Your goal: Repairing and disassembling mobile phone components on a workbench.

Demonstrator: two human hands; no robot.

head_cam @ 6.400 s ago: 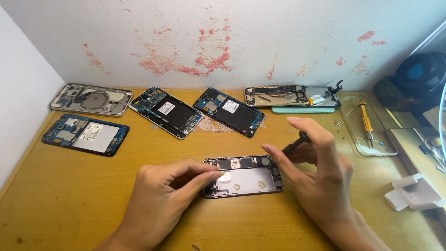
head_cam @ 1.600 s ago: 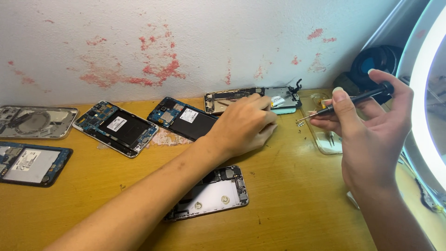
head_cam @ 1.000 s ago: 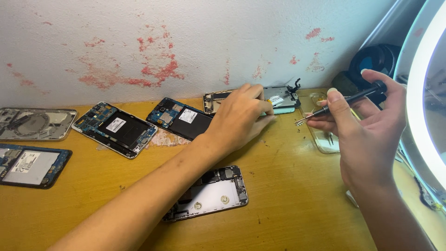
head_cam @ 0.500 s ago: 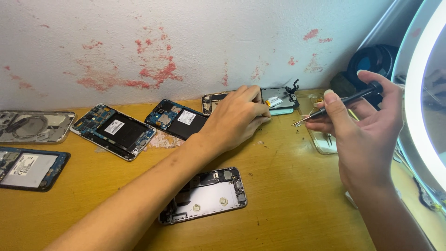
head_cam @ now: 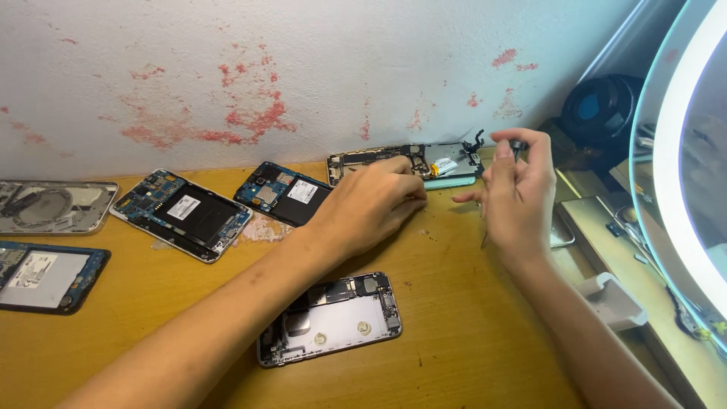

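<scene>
Far phone (head_cam: 401,160): opened, our left hand (head_cam: 371,204) resting loose on it; right hand (head_cam: 515,189) pinching tweezers (head_cam: 517,148). Near phone (head_cam: 333,318) open, untouched.

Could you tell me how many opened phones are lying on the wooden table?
6: two at the left edge, two dark ones mid-table, one by the wall under the left hand, and a silver one nearest. More may lie out of frame.

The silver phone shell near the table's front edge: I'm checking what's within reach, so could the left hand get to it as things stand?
Probably yes: the silver phone shell lies uncovered right beside the left forearm, while the left hand rests on the opened phone by the wall.
</scene>
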